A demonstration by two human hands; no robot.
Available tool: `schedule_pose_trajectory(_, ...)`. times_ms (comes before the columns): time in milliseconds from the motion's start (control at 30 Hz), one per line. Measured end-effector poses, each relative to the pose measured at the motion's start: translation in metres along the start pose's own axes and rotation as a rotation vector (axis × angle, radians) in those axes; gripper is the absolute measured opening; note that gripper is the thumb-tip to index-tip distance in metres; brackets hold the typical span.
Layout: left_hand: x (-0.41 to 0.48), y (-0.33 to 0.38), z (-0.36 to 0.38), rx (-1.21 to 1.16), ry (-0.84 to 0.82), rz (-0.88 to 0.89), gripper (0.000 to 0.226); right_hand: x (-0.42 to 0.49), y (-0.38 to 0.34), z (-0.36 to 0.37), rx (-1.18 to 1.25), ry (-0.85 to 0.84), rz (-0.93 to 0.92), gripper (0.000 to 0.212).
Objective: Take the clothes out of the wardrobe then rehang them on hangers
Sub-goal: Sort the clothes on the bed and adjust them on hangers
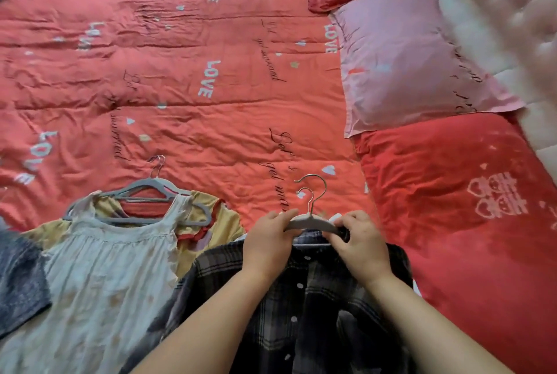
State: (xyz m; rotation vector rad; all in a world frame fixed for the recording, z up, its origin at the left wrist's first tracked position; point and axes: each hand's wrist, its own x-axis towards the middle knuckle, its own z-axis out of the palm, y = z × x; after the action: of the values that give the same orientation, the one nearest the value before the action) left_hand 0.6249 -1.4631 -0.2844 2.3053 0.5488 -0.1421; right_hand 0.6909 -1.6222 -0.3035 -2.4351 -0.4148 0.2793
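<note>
- While left hand and right hand both grip it, one pale hanger sits at the plaid shirt collar, lower centre; two hooks rise there.
- Lower left: one white dress, one yellow top, grey hangers, count unclear.
- Three pillows on the right; grey garment cut off at the left edge.

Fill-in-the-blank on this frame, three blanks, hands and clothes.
1. The left hand and right hand grip a hanger over the shirt; the dress lies to the shirt's ___.
2. Under the dress lies a ___ garment.
3. The quilt bears the printed word ___.
Missing: left; yellow; LOVE
</note>
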Motion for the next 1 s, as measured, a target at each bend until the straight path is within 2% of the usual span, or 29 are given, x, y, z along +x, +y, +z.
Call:
schedule_pose_trajectory(167,0.038,-0.032,0.037,0.087,-0.018,-0.027,0.049,0.047,0.034,0.047,-0.013,-0.082,0.084,0.011)
schedule_pose_trajectory(300,0.048,-0.054,0.056,0.185,-0.108,-0.105,0.058,0.072,0.057,0.079,-0.138,-0.211,0.199,0.033)
schedule_pose_trajectory(367,0.046,-0.061,0.061,0.197,-0.145,-0.138,0.057,0.073,0.063,0.087,-0.141,-0.254,0.204,0.038)
schedule_pose_trajectory(500,0.037,-0.070,0.058,0.230,-0.154,-0.154,0.048,0.059,0.057,0.092,-0.164,-0.311,0.125,0.035)
schedule_pose_trajectory(633,0.019,-0.072,0.039,0.217,-0.094,-0.153,0.045,0.038,0.034,0.091,-0.159,-0.379,0.069,0.032)
schedule_pose_trajectory(867,-0.043,-0.085,-0.031,0.343,0.006,-0.091,0.047,-0.007,-0.047,0.086,-0.192,-0.439,-0.130,0.034)
schedule_pose_trajectory(1000,-0.100,-0.106,-0.081,0.369,0.079,-0.126,0.046,-0.041,-0.104,0.087,-0.258,-0.480,-0.259,0.037)
